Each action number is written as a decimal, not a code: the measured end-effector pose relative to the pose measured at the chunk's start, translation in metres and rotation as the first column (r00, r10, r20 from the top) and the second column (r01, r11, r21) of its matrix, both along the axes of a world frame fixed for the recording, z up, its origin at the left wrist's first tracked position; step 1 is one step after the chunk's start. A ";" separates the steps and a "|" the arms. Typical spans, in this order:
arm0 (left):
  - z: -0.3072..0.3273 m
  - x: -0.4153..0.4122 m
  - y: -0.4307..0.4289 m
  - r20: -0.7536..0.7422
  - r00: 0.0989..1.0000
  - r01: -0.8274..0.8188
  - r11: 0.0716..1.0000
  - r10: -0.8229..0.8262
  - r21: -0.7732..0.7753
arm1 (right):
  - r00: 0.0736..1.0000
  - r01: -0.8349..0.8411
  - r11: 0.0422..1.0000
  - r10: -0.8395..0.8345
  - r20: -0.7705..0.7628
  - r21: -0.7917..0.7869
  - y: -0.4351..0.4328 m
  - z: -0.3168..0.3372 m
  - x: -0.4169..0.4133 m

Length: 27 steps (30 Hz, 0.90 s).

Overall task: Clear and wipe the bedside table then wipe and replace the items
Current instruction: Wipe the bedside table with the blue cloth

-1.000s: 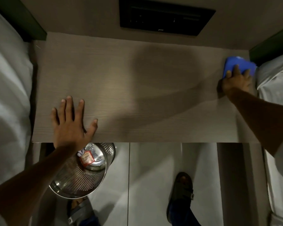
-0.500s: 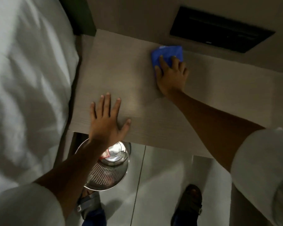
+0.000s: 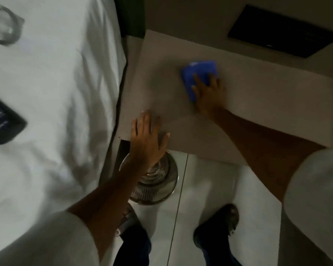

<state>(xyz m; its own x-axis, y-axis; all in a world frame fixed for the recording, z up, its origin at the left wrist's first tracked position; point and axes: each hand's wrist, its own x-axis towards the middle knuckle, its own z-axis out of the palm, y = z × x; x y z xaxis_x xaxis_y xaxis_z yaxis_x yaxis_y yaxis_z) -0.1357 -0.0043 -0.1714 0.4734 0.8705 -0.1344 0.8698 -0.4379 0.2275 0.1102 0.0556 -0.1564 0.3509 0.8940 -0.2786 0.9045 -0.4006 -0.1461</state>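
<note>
The bedside table (image 3: pixel 258 96) has a bare pale wood top. My right hand (image 3: pixel 210 93) presses a folded blue cloth (image 3: pixel 196 73) flat on the middle of the top, fingers spread over it. My left hand (image 3: pixel 146 139) rests palm down, fingers apart, on the table's front left corner and holds nothing. On the white bed (image 3: pixel 56 93) at the left lie a dark flat device (image 3: pixel 2 120) and a clear glass item (image 3: pixel 2 25), both blurred.
A shiny perforated metal bin (image 3: pixel 158 181) stands on the tiled floor under the table's front edge. My two sandalled feet (image 3: pixel 217 227) are below it. A black panel (image 3: pixel 281 31) is set in the wall behind the table.
My right hand has swept the blue cloth from the table's right end to its middle. The view has swung left, so the bed with its items now shows. My left hand stays planted.
</note>
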 end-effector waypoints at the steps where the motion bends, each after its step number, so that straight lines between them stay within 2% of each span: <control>1: 0.004 -0.019 -0.009 -0.018 1.000 -0.024 1.000 0.023 -0.007 | 0.993 0.114 0.993 -0.114 -0.013 0.004 -0.011 0.002 0.003; 2: 0.006 -0.037 -0.019 -0.028 0.999 -0.043 0.999 0.042 -0.026 | 0.983 0.183 0.983 -0.183 -0.011 0.002 -0.016 0.004 0.000; 4: 0.010 -0.065 -0.034 -0.026 0.998 -0.057 0.995 0.055 -0.080 | 0.979 0.200 0.980 -0.200 -0.039 -0.001 -0.008 0.010 -0.029; 5: 0.010 -0.074 -0.041 -0.029 0.999 -0.043 0.994 0.040 -0.101 | 0.987 0.148 0.989 -0.148 -0.070 -0.005 -0.003 0.012 -0.049; 7: 0.008 -0.081 -0.045 -0.037 0.999 -0.003 0.993 -0.002 -0.118 | 0.993 -0.094 0.996 0.093 -0.072 -0.012 0.007 0.014 -0.094; 9: 0.009 -0.084 -0.045 -0.069 0.997 0.028 0.989 -0.039 -0.147 | 0.942 -0.327 0.945 0.327 -0.075 0.005 0.000 0.014 -0.136; 12: 0.011 -0.085 -0.043 -0.133 0.989 0.040 0.979 -0.068 -0.201 | 0.900 -0.424 0.904 0.428 -0.083 0.056 -0.038 0.010 -0.154; 14: 0.015 -0.085 -0.043 -0.157 0.984 0.047 0.973 -0.084 -0.225 | 0.942 -0.323 0.944 0.327 -0.074 0.062 -0.071 0.006 -0.135; 16: 0.019 -0.083 -0.044 -0.175 0.982 0.029 0.971 -0.073 -0.238 | 0.996 -0.059 0.997 0.063 -0.065 0.059 -0.101 0.004 -0.104; 18: 0.021 -0.080 -0.045 -0.195 0.978 0.017 0.966 -0.069 -0.257 | 0.975 0.220 0.975 -0.218 -0.049 0.040 -0.125 0.005 -0.078; 19: 0.021 -0.079 -0.045 -0.198 0.978 0.014 0.964 -0.069 -0.266 | 0.955 0.296 0.955 -0.295 -0.029 0.033 -0.131 0.007 -0.071; 21: 0.022 -0.078 -0.043 -0.193 0.979 0.015 0.958 -0.072 -0.285 | 0.946 0.325 0.945 -0.324 -0.026 0.041 -0.130 0.009 -0.078; 22: 0.023 -0.078 -0.043 -0.186 0.980 0.013 0.956 -0.071 -0.294 | 0.960 0.278 0.959 -0.275 -0.055 0.051 -0.125 0.012 -0.089; 24: 0.028 -0.080 -0.046 -0.139 0.990 -0.011 0.952 -0.034 -0.307 | 0.995 0.034 0.996 -0.026 -0.098 0.086 -0.114 0.015 -0.119; 26: 0.047 -0.082 -0.056 -0.014 0.994 -0.110 0.951 0.110 -0.290 | 0.969 -0.220 0.972 0.228 -0.095 0.088 -0.115 0.018 -0.143; 27: 0.060 -0.082 -0.062 0.076 0.981 -0.156 0.955 0.180 -0.252 | 0.957 -0.273 0.959 0.279 -0.078 0.074 -0.119 0.020 -0.146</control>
